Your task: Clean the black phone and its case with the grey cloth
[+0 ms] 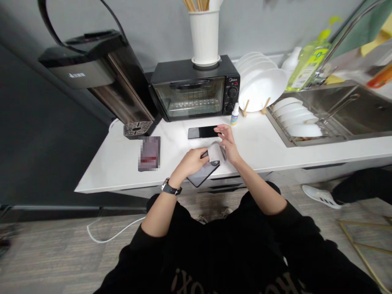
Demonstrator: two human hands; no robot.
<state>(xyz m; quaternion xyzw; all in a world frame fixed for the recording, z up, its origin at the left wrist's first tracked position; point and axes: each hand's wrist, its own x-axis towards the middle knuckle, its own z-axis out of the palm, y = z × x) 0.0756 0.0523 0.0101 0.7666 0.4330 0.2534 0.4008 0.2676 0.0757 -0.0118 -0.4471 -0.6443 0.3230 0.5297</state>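
A white table (107, 171) carries a black toaster oven (194, 92). In front of the oven, a black smartphone (199, 132) lies flat, one end just beside the right hand (228, 143). That hand, its fingers partly curled, pinches the edge of a pale translucent sheet (214, 152), its exact kind hard to tell. The half-closed left hand (190, 161) grips a second smartphone (203, 173), which tilts out over the table's front edge, and also touches the sheet.
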